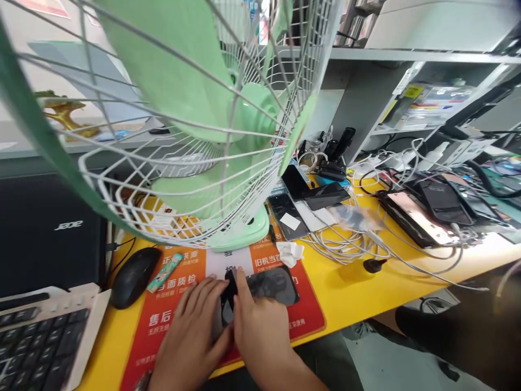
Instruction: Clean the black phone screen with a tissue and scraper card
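Note:
My left hand point(193, 326) is closed over a dark smartphone point(226, 312), its fingers along the far side and the thumb at the near end. My right hand point(260, 326) presses against the same phone from the right, index finger stretched over its far part and the other fingers curled. Between them the hands hide much of the phone, so which face is up I cannot tell. Another dark phone point(277, 285) lies flat just beyond my right knuckles. Under everything is a red and orange printed mat point(305, 309).
A green caged fan point(240, 228) stands close in front. On the left are a mouse point(135, 277), a green patterned packet point(165, 272), a keyboard point(44, 342) and a laptop point(49, 228). Rightward lie crumpled tissue point(290, 253), several phones point(288, 214), tangled cables point(345, 244) and a black plug point(373, 265).

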`<action>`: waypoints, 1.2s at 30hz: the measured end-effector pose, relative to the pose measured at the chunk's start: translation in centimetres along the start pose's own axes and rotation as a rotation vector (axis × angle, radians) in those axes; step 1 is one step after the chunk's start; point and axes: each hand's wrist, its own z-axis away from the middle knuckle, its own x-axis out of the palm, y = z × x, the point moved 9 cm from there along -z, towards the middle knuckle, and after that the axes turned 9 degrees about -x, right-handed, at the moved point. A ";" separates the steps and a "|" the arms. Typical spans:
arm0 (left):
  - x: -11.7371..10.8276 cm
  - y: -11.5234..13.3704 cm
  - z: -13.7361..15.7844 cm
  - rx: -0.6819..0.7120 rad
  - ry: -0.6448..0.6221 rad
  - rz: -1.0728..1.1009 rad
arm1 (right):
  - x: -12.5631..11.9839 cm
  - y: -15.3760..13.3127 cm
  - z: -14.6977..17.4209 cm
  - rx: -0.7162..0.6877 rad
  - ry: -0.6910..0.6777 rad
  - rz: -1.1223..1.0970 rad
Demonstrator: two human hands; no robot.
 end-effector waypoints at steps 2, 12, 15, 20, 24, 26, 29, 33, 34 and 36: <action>0.0 0.0 0.0 -0.013 -0.030 0.015 | -0.3 1.7 0.6 0.043 0.031 0.041; -0.1 0.0 -0.1 -0.058 -0.084 0.069 | -0.8 6.0 1.7 0.187 0.051 0.104; -0.1 0.0 0.0 -0.035 -0.048 0.054 | -0.1 0.1 -0.3 0.028 -0.004 0.041; -0.3 -0.1 0.0 -0.040 -0.033 0.064 | -0.4 2.5 0.1 0.071 0.010 0.076; -0.3 -0.1 -0.3 -0.058 -0.053 0.077 | -1.0 11.3 3.7 0.243 0.090 0.111; -0.3 -0.1 -0.3 -0.058 -0.051 0.070 | -1.1 13.9 5.2 0.287 0.120 0.113; -0.2 -0.1 -0.3 -0.056 -0.056 0.062 | -1.6 14.7 6.2 0.293 0.154 0.111; -0.1 -0.1 -0.2 -0.054 -0.065 0.061 | -3.2 13.4 5.8 0.306 0.263 0.121; -0.1 0.0 -0.2 -0.050 -0.066 0.061 | -3.5 12.9 5.5 0.295 0.282 0.118; -0.1 0.0 -0.2 -0.053 -0.072 0.063 | -3.3 11.4 4.6 0.243 0.265 0.111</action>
